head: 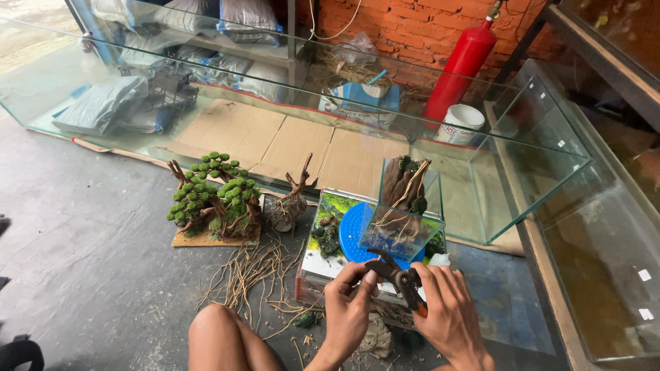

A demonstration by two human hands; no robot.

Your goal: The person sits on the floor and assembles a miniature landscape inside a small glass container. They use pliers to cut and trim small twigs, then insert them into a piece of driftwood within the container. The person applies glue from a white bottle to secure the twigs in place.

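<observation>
The small dark metal pruning shears with orange grip (404, 280) look rigid, light and sharp-tipped, best held by the handles. The right hand (447, 312) has its fingers closed around those handles; the left hand (349, 306) pinches something thin at the blades, above the small glass aquarium (402, 220).

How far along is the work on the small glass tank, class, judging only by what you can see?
Done: driftwood with roots stands inside the small glass tank on the blue turntable, and a mossy tree sits finished on its board. In hand: the right hand holds pruners, and the left hand steadies a piece. Left: loose roots lie unused on the floor.
</observation>
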